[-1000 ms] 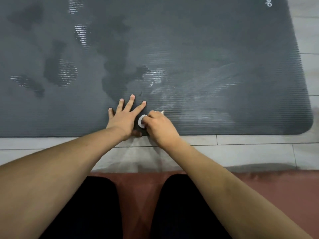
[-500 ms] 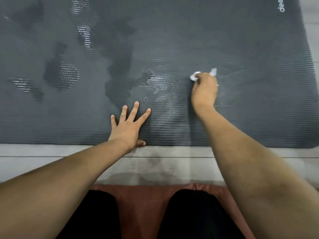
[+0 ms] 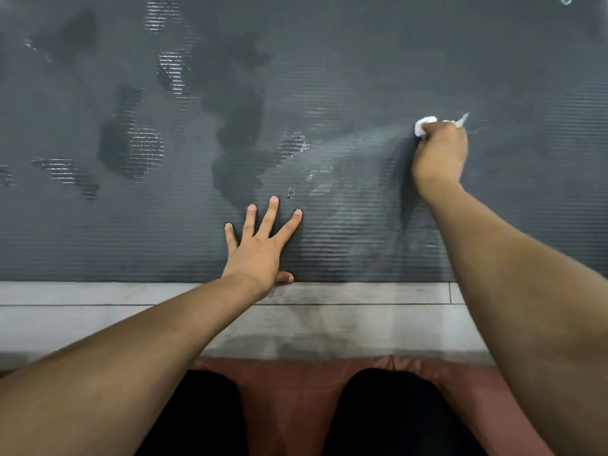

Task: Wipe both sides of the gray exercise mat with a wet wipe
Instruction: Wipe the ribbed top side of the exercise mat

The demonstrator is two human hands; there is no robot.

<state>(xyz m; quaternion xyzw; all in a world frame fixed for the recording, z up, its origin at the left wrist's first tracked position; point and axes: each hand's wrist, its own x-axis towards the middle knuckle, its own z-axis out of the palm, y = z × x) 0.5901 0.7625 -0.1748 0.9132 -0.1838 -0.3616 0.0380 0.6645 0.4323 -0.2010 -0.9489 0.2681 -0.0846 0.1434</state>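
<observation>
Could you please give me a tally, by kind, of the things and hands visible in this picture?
Ribbed gray foam exercise mat: 1
Crumpled white wet wipe: 1
Hands: 2, the left hand flat on the mat, the right hand gripping the wipe
Reddish-brown floor cushion: 1
Total: 5

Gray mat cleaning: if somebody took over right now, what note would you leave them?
Left hand: flat, fingers spread, pressing the ribbed gray exercise mat near its front edge.
Right hand: grips the crumpled white wet wipe, pressed on the mat farther out to the right.
Done: wet patches and streaks show on this side's left and middle.
Left: the dry-looking area on the right, then flip the mat and wipe the other side.
</observation>
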